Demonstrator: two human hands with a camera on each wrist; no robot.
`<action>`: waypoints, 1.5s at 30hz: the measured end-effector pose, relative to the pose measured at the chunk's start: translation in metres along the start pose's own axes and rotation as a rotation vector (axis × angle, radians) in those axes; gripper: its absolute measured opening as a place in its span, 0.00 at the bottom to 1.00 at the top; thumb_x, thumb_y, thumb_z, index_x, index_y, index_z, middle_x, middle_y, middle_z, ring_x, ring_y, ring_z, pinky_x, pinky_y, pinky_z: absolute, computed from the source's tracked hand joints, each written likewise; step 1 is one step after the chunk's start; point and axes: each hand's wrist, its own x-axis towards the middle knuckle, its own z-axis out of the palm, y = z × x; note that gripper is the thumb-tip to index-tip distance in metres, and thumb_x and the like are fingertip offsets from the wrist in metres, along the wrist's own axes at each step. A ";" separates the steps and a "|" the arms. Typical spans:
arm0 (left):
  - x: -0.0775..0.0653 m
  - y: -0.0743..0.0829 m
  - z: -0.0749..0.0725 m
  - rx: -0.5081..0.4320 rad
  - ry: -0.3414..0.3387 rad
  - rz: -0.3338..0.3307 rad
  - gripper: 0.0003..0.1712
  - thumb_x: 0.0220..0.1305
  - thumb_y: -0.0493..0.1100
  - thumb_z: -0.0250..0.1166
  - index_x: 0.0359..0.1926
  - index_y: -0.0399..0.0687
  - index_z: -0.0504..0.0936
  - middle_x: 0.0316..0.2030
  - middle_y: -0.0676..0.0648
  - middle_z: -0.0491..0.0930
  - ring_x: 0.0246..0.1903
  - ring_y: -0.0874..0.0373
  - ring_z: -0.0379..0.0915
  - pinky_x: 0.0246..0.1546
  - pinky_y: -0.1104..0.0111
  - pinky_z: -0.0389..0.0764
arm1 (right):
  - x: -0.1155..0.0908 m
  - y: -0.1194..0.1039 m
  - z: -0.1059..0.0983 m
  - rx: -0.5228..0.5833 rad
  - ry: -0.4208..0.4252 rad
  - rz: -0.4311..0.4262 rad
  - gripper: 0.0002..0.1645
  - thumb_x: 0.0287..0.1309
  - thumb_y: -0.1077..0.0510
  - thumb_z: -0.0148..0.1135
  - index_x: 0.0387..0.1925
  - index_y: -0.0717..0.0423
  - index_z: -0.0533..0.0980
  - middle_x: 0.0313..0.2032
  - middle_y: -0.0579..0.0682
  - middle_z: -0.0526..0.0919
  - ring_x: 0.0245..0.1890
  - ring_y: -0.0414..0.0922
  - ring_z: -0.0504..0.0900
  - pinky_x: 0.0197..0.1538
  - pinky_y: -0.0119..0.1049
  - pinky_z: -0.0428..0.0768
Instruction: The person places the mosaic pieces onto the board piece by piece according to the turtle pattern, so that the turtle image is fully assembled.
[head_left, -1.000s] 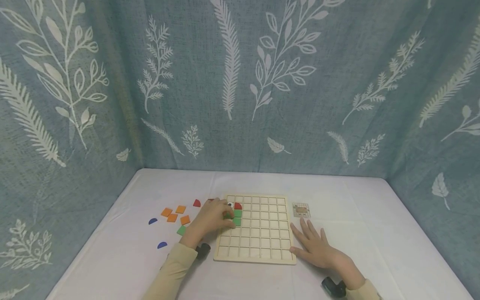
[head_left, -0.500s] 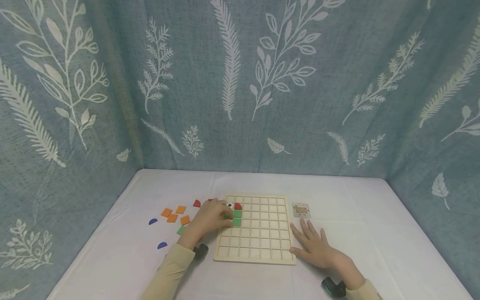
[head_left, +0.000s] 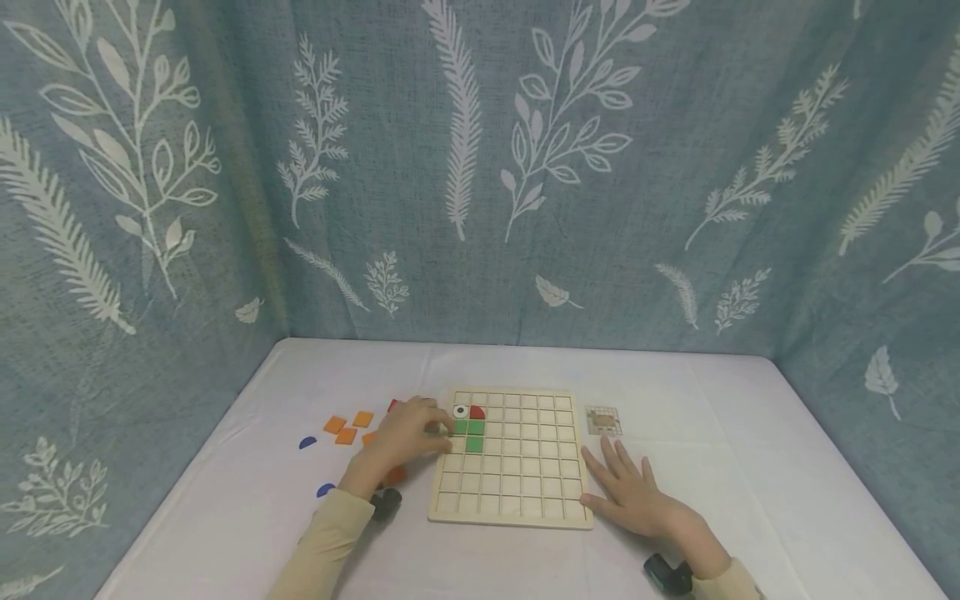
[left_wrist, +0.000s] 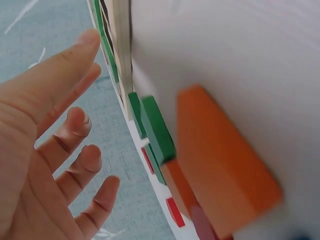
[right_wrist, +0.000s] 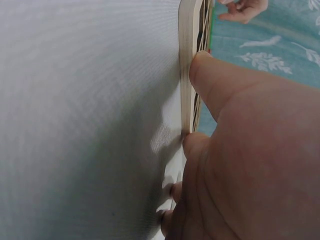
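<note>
A wooden grid board [head_left: 525, 467] lies on the white table. In its far left part sit a round eye tile [head_left: 460, 411], a red quarter-circle tile [head_left: 477, 412] and three green square tiles [head_left: 475, 444]. My left hand [head_left: 405, 433] hovers by the board's left edge, thumb and fingers apart. The left wrist view shows nothing in this hand [left_wrist: 55, 125]; loose green tiles [left_wrist: 157, 130] and an orange tile [left_wrist: 220, 160] lie nearby. My right hand [head_left: 626, 496] is spread on the table, its thumb and index finger touching the board's right edge.
Several orange square tiles [head_left: 346, 436] and blue half-circle tiles [head_left: 307, 442] lie left of the board. A small picture card [head_left: 603, 421] lies at the board's right. A patterned blue curtain [head_left: 480, 183] hangs behind the table.
My left hand has drawn back leftwards from the board, uncovering the leftmost green tile there. An orange tile now shows beside the left wrist. The right hand stays in place.
</note>
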 end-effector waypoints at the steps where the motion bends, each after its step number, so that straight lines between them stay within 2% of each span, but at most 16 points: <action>1: -0.001 -0.001 0.000 0.002 0.002 0.004 0.12 0.45 0.51 0.73 0.32 0.55 0.85 0.26 0.56 0.74 0.29 0.61 0.64 0.34 0.66 0.66 | 0.000 0.000 0.000 0.000 0.000 -0.002 0.43 0.61 0.37 0.45 0.71 0.53 0.50 0.70 0.65 0.39 0.69 0.63 0.34 0.60 0.68 0.29; 3: -0.003 -0.004 -0.001 0.023 0.008 -0.001 0.13 0.44 0.52 0.73 0.33 0.55 0.85 0.27 0.55 0.77 0.30 0.59 0.68 0.35 0.65 0.69 | 0.000 0.000 0.000 -0.002 -0.001 -0.004 0.43 0.61 0.37 0.45 0.71 0.53 0.50 0.70 0.65 0.38 0.69 0.63 0.34 0.60 0.68 0.29; 5: -0.005 -0.006 -0.002 0.045 0.014 -0.019 0.13 0.44 0.52 0.73 0.33 0.55 0.85 0.32 0.53 0.80 0.36 0.56 0.73 0.39 0.61 0.71 | 0.000 0.000 0.000 -0.005 -0.002 -0.006 0.43 0.62 0.37 0.45 0.71 0.53 0.50 0.70 0.65 0.38 0.69 0.63 0.34 0.60 0.68 0.29; 9: -0.011 -0.011 -0.005 0.051 0.010 -0.075 0.13 0.46 0.50 0.73 0.35 0.56 0.85 0.41 0.52 0.82 0.47 0.52 0.73 0.48 0.53 0.68 | 0.001 0.001 0.001 -0.010 -0.005 -0.006 0.43 0.62 0.36 0.44 0.71 0.53 0.50 0.70 0.65 0.38 0.69 0.63 0.34 0.60 0.68 0.30; 11: -0.014 -0.013 -0.007 0.033 0.004 -0.087 0.13 0.46 0.49 0.73 0.36 0.56 0.85 0.40 0.53 0.81 0.42 0.54 0.72 0.46 0.54 0.67 | 0.001 0.002 0.002 -0.016 -0.003 -0.004 0.43 0.62 0.36 0.44 0.71 0.53 0.50 0.70 0.64 0.38 0.70 0.63 0.34 0.60 0.68 0.30; 14: -0.017 -0.018 -0.010 0.015 -0.008 -0.085 0.13 0.48 0.49 0.72 0.37 0.55 0.85 0.32 0.56 0.78 0.34 0.59 0.67 0.41 0.58 0.65 | 0.001 0.002 0.002 -0.021 -0.004 0.001 0.43 0.61 0.36 0.44 0.71 0.52 0.49 0.70 0.64 0.38 0.70 0.63 0.34 0.60 0.68 0.31; 17: -0.021 -0.025 -0.014 0.042 -0.010 -0.077 0.12 0.48 0.50 0.71 0.37 0.55 0.85 0.26 0.58 0.73 0.29 0.61 0.63 0.35 0.62 0.63 | 0.002 0.002 0.002 -0.020 -0.003 0.003 0.43 0.61 0.35 0.44 0.71 0.52 0.50 0.71 0.63 0.38 0.70 0.63 0.34 0.61 0.68 0.31; 20: -0.025 -0.032 -0.018 0.052 -0.001 -0.098 0.13 0.48 0.52 0.71 0.37 0.56 0.85 0.23 0.58 0.69 0.26 0.62 0.61 0.32 0.64 0.61 | 0.002 0.001 0.002 -0.018 -0.003 0.004 0.43 0.61 0.35 0.44 0.71 0.52 0.50 0.70 0.64 0.38 0.70 0.63 0.34 0.61 0.68 0.30; 25: -0.033 -0.042 -0.024 0.025 0.011 -0.137 0.14 0.49 0.52 0.70 0.38 0.55 0.85 0.21 0.58 0.68 0.25 0.61 0.61 0.33 0.63 0.59 | 0.000 0.001 0.001 -0.021 -0.002 -0.001 0.43 0.62 0.36 0.44 0.71 0.53 0.50 0.70 0.65 0.39 0.69 0.64 0.34 0.60 0.68 0.30; 29: -0.040 -0.048 -0.027 0.047 0.017 -0.152 0.15 0.51 0.52 0.70 0.40 0.54 0.84 0.21 0.58 0.68 0.26 0.62 0.62 0.35 0.62 0.61 | 0.000 0.000 0.001 -0.024 0.000 0.002 0.43 0.62 0.37 0.45 0.71 0.53 0.50 0.70 0.65 0.39 0.69 0.64 0.34 0.61 0.68 0.30; 39: -0.048 -0.063 -0.037 0.056 0.032 -0.157 0.14 0.50 0.47 0.71 0.40 0.52 0.84 0.23 0.56 0.70 0.28 0.60 0.63 0.34 0.62 0.61 | 0.001 0.002 0.004 -0.019 -0.004 0.007 0.43 0.62 0.36 0.44 0.71 0.51 0.49 0.71 0.63 0.38 0.70 0.63 0.33 0.61 0.67 0.30; 45: -0.048 -0.074 -0.043 0.080 0.050 -0.135 0.13 0.49 0.46 0.72 0.38 0.50 0.85 0.24 0.56 0.74 0.27 0.61 0.65 0.31 0.65 0.65 | 0.001 0.001 0.004 -0.018 -0.003 0.008 0.43 0.62 0.35 0.44 0.71 0.51 0.49 0.71 0.63 0.38 0.70 0.63 0.33 0.61 0.67 0.30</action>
